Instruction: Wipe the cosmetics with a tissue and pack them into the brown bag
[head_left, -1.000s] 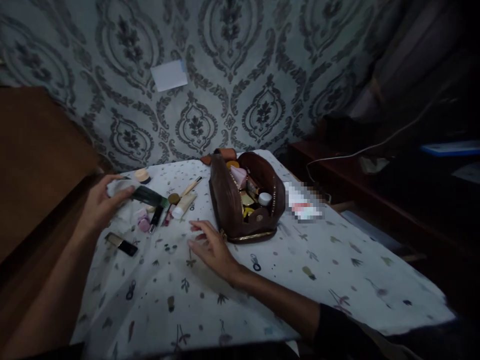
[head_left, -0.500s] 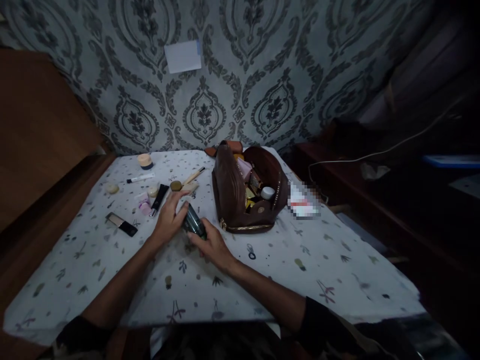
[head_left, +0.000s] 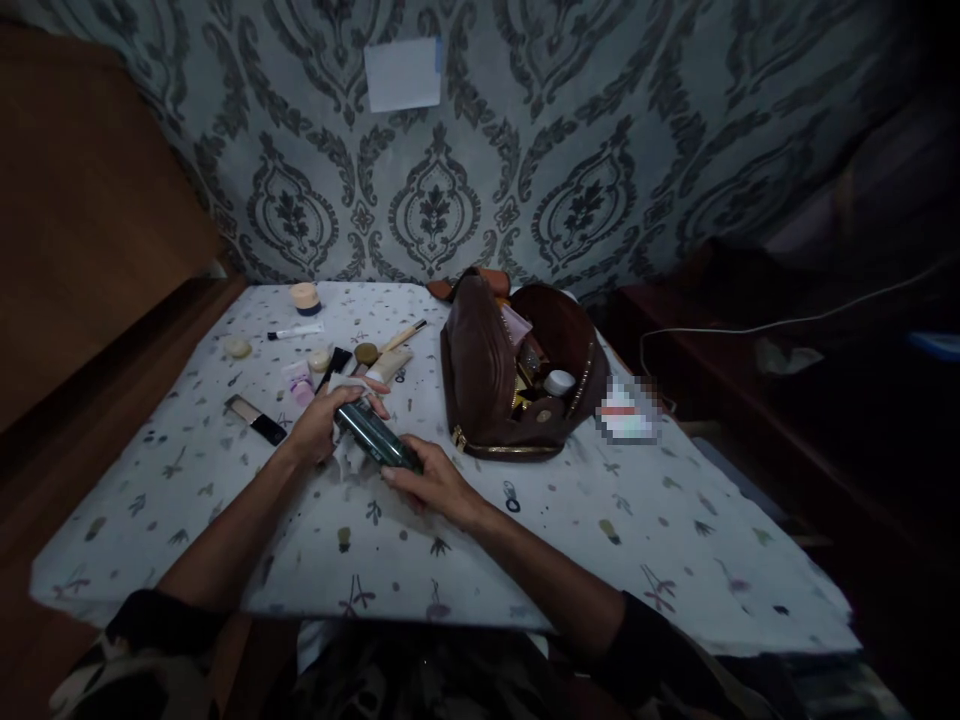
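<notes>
A dark green, shiny bottle (head_left: 373,433) is held at a slant above the table. My right hand (head_left: 435,482) is closed around its lower right end. At the upper left end, my left hand (head_left: 316,425) grips a crumpled white wipe (head_left: 349,462) that lies around and under the bottle. Part of the wipe is hidden behind the fingers and bottle. Just beyond my left hand are a black tube (head_left: 334,368), a pale cream tube (head_left: 390,364) and a brush with a wooden handle (head_left: 403,336).
An open brown toiletry bag (head_left: 480,375) with several cosmetics, among them a white-lidded jar (head_left: 559,382), stands right of my hands. Leftward lie a pink-capped tube (head_left: 298,382), a black-ended compact bottle (head_left: 256,418), a white tube (head_left: 296,331) and a jar (head_left: 305,297). A patterned cloth (head_left: 585,560) covers the table.
The bottle has tilted flatter, and its upper end has shifted left along with my left hand. More of the white wipe now shows beneath it. The camera view has shifted slightly.
</notes>
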